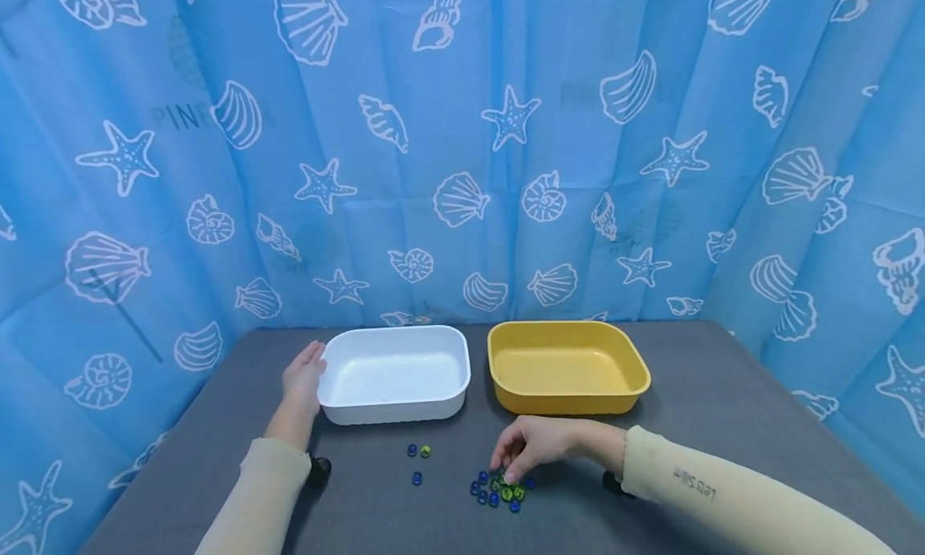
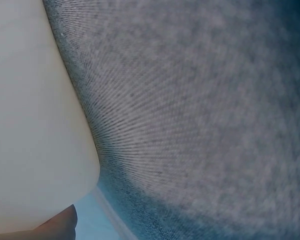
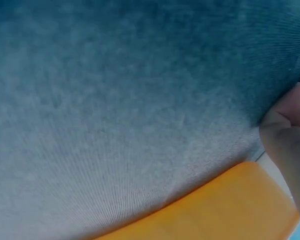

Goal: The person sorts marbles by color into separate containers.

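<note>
My left hand [image 1: 304,373] rests against the left side of a white rectangular bin [image 1: 393,412], its fingers fairly straight. In the left wrist view that bin's wall [image 2: 35,120] fills the left side, with a fingertip [image 2: 62,225] beside it. My right hand [image 1: 535,442] reaches down to a cluster of small glass marbles, among them a blue marble [image 1: 495,499] and a green marble [image 1: 507,494]. Its thumb and fingers are bent at the cluster's upper edge; whether a marble is between them is hidden. The right wrist view shows only part of this hand [image 3: 290,120].
A yellow bin [image 1: 571,404] stands right of the white one, behind my right hand. Left of the cluster lie two blue marbles [image 1: 417,479] and a green one [image 1: 425,451]. Grey cloth [image 1: 390,523] covers the table, and a blue shell-patterned curtain [image 1: 462,137] hangs behind.
</note>
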Motion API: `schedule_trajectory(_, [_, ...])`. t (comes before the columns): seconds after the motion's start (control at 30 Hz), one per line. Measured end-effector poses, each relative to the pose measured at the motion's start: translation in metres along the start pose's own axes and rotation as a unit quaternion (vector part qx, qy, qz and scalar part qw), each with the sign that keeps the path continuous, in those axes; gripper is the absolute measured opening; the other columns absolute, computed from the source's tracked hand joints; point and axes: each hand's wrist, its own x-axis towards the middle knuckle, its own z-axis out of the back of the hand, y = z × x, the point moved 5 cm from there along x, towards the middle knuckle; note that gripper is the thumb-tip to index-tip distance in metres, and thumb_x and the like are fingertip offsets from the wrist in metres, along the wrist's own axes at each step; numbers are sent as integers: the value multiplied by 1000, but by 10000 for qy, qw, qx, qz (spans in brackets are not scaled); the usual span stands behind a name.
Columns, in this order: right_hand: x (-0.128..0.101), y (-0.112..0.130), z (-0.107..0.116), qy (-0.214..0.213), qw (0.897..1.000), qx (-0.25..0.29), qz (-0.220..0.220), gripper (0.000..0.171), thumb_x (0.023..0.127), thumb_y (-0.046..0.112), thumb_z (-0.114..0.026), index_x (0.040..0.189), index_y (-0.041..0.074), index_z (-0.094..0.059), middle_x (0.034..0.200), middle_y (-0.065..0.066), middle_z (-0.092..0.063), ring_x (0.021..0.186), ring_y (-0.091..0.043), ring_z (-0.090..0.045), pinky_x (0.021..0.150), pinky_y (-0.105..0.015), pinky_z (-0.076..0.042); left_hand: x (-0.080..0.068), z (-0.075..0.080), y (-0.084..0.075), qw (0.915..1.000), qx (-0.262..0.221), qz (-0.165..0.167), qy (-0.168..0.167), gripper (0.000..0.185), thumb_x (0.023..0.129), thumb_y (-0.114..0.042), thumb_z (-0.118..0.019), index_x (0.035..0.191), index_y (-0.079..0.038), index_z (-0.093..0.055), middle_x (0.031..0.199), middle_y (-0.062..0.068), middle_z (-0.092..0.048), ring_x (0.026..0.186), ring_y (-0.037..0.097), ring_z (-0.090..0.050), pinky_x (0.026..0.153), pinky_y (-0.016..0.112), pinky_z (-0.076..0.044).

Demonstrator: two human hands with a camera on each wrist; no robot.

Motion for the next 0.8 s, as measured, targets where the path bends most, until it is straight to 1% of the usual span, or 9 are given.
schedule_trajectory(0.1, [2, -4, 1, 11, 9999, -92, -94, 16, 90, 2, -67, 105, -2, -70, 86, 1, -62, 79, -13, -53, 70, -23, -45, 1, -1, -1, 10000, 0, -5, 26, 50, 106, -7, -36, 154, -12, -24, 156, 6, -28, 144, 21, -23, 115, 38, -21])
schedule_trajectory(0.37, [6, -5, -1, -231, 9979, -544, -250, 9, 87, 2, -70, 96, 3, -72, 84, 2, -61, 75, -11, -53, 67, -21, -43, 3, 1, 1, 9999, -87, 18, 68, 51, 105, -5, -35, 154, -12, -24, 157, 6, -27, 144, 21, -23, 115, 37, -22])
schedule_trajectory(0.53, [9, -3, -1, -396, 9960, -575, -549, 6, 86, 2, -71, 92, 5, -71, 84, 0, -61, 75, -13, -53, 68, -23, -43, 3, 2, 1, 9999, -81, -13, 92, 51, 105, -6, -35, 155, -12, -23, 157, 6, -26, 144, 21, -23, 115, 37, -22])
schedule_trajectory(0.8, [10, -2, -3, -523, 9936, -605, -796, 5, 85, 0, -72, 88, 5, -71, 83, -1, -62, 73, -14, -53, 66, -25, -42, 2, 1, 2, 10000, -27, 14, 62, 51, 105, -6, -35, 155, -12, -23, 157, 6, -26, 144, 21, -23, 115, 37, -22])
